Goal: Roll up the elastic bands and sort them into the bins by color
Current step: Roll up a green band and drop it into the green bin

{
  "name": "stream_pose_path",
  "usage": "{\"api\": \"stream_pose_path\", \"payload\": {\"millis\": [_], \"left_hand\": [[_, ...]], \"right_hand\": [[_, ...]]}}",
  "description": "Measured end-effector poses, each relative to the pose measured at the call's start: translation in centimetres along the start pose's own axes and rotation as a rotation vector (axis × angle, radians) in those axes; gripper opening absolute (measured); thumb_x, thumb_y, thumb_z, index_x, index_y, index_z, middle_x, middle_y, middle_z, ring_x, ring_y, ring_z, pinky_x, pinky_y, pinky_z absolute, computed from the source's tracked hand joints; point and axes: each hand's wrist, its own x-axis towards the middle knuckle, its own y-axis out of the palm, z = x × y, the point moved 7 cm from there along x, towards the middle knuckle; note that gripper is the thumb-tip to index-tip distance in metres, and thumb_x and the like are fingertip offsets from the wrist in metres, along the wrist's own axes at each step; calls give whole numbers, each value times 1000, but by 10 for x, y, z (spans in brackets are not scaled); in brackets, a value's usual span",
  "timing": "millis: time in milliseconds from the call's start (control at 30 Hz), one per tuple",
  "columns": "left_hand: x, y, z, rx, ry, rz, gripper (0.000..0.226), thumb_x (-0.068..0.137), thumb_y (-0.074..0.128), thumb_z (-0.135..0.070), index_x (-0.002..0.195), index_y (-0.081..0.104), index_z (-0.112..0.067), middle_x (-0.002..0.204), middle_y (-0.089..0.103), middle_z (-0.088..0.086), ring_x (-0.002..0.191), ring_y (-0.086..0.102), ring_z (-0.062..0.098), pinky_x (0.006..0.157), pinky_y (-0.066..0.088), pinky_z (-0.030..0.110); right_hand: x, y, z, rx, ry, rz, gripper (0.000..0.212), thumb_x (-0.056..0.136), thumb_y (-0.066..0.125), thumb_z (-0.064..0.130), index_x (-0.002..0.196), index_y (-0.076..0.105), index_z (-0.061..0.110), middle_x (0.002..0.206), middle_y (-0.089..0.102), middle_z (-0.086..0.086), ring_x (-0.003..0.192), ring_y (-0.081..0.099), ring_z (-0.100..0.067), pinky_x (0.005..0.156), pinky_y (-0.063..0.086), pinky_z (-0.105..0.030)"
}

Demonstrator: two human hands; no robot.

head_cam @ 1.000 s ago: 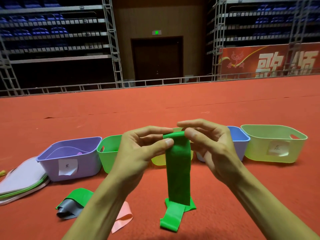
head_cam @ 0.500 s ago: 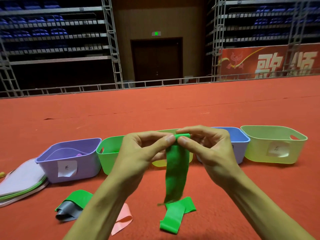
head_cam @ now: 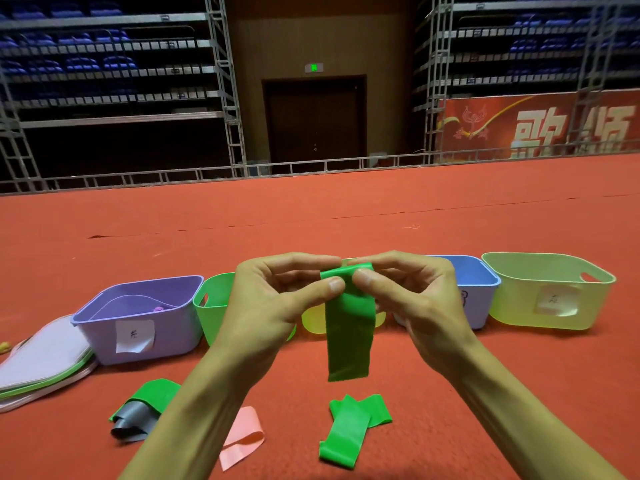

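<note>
A green elastic band (head_cam: 349, 334) hangs in the air, its top edge rolled over. My left hand (head_cam: 273, 299) and my right hand (head_cam: 412, 299) both pinch that rolled top between thumb and fingers. Its lower end hangs free above the carpet. Behind the hands stands a row of bins: purple (head_cam: 138, 317), green (head_cam: 214, 299), yellow (head_cam: 311, 323) mostly hidden, blue (head_cam: 474, 289) and pale yellow-green (head_cam: 554, 296). On the carpet lie another green band (head_cam: 349, 431), a pink band (head_cam: 242, 438) and a green band over a grey one (head_cam: 138, 414).
A stack of flat lids (head_cam: 38, 365) lies left of the purple bin. Red carpet (head_cam: 346, 216) stretches far behind the bins to a metal rail and dark seating stands.
The hanging green band has become shorter as its top was rolled, and its lower end has lifted off the band lying on the carpet. Both hands stayed close together.
</note>
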Motion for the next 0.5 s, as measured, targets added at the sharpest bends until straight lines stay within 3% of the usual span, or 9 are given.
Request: {"api": "stream_pose_path", "payload": {"millis": [67, 233, 367, 500], "left_hand": [[0, -1, -1, 14, 13, -4, 32, 64, 80, -8, 96, 79, -4, 92, 79, 16, 88, 74, 21, 78, 58, 25], [-3, 2, 4, -73, -74, 17, 46, 69, 79, -10, 115, 74, -7, 104, 76, 23, 99, 75, 26, 76, 60, 27], [-4, 6, 5, -79, -122, 28, 33, 75, 75, -20, 103, 78, -3, 102, 78, 15, 93, 75, 19, 73, 59, 24], [-1, 3, 8, -90, -113, -15, 33, 75, 76, -18, 102, 77, 1, 100, 78, 17, 91, 75, 22, 74, 59, 25]], "right_hand": [[0, 0, 1, -22, 2, -20, 21, 84, 80, 19, 96, 80, 2, 92, 79, -18, 78, 74, -22, 59, 55, -29], [1, -1, 5, -14, -55, -27, 15, 84, 76, 15, 95, 80, 5, 93, 78, -18, 83, 73, -26, 74, 58, -40], [1, -2, 6, -2, -81, -33, 17, 84, 76, 9, 99, 78, 0, 94, 78, -21, 85, 73, -27, 78, 61, -38], [0, -1, 3, 4, -73, -25, 22, 83, 77, 12, 102, 78, 3, 95, 78, -20, 86, 73, -25, 77, 60, -33]]}}
